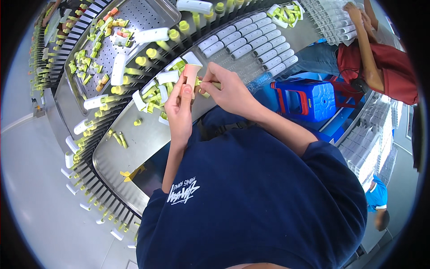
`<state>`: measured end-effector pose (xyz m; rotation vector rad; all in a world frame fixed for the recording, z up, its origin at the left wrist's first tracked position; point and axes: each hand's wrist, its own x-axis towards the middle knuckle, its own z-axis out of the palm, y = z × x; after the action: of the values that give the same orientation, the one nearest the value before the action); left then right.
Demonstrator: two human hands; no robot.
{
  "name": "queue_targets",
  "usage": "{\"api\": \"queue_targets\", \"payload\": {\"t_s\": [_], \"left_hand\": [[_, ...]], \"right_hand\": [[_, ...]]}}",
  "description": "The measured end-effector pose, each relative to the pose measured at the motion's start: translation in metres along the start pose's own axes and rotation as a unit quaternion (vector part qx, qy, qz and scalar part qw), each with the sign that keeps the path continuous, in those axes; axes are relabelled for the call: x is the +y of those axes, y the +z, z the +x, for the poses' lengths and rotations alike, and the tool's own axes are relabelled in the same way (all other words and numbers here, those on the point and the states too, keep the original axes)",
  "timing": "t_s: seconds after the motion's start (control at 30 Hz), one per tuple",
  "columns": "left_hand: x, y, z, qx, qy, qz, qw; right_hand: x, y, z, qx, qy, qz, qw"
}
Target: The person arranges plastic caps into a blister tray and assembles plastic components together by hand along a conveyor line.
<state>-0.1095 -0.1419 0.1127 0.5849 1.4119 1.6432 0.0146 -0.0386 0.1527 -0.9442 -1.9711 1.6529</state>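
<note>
My left hand (pixel 179 110) is closed around a pale pink elongated plastic part (pixel 191 74), held upright with the thumb along its face. Close beside it, my right hand (pixel 233 92) pinches a small yellow-green piece (pixel 216 85), mostly covered by the fingers. Whether that piece touches the pink part cannot be made out. Just behind my left hand lies a heap of yellow-green clips and white caps (pixel 154 96) on the metal table (pixel 134 119). A single yellow-green plug (pixel 137 122) and a few thin yellow-green pieces (pixel 119 138) lie left of my forearm.
A curved rack of pegs (pixel 148 62) carrying white and yellow-green parts borders the table. Beyond it sits a perforated metal tray (pixel 139 18) with loose pieces. Rows of white capsule-shaped parts (pixel 251 38) fill a clear tray. A blue stool (pixel 309 98) and a co-worker in red (pixel 380 67) are at right.
</note>
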Motion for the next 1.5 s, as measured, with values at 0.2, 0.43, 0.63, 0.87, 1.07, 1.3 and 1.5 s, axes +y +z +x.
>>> {"api": "queue_targets", "payload": {"t_s": [0.2, 0.43, 0.63, 0.87, 1.07, 1.3, 1.5], "left_hand": [[0.002, -0.006, 0.012, 0.001, -0.055, -0.037, 0.998], [0.005, -0.006, 0.013, 0.008, -0.06, -0.179, 0.982], [0.008, 0.002, 0.004, -0.024, -0.057, -0.095, 0.994], [-0.017, -0.001, 0.002, -0.032, -0.057, -0.035, 0.997], [-0.031, 0.003, 0.022, 0.032, -0.051, -0.112, 0.992], [-0.111, -0.022, 0.05, -0.006, 0.151, 0.393, 0.907], [-0.109, -0.02, 0.049, -0.009, 0.121, 0.371, 0.921]], "right_hand": [[0.007, -0.011, -0.001, -0.054, 0.03, 0.022, 0.998], [-0.007, -0.02, -0.003, -0.045, 0.041, 0.009, 0.998], [0.002, -0.015, -0.002, -0.044, 0.02, -0.011, 0.999], [0.02, -0.016, 0.001, -0.049, 0.028, -0.039, 0.998], [0.019, -0.025, 0.003, -0.036, 0.063, -0.047, 0.996], [0.0, -0.046, 0.022, 0.057, -0.035, -0.038, 0.997], [-0.032, -0.087, 0.084, 0.117, -0.108, -0.067, 0.985]]}}
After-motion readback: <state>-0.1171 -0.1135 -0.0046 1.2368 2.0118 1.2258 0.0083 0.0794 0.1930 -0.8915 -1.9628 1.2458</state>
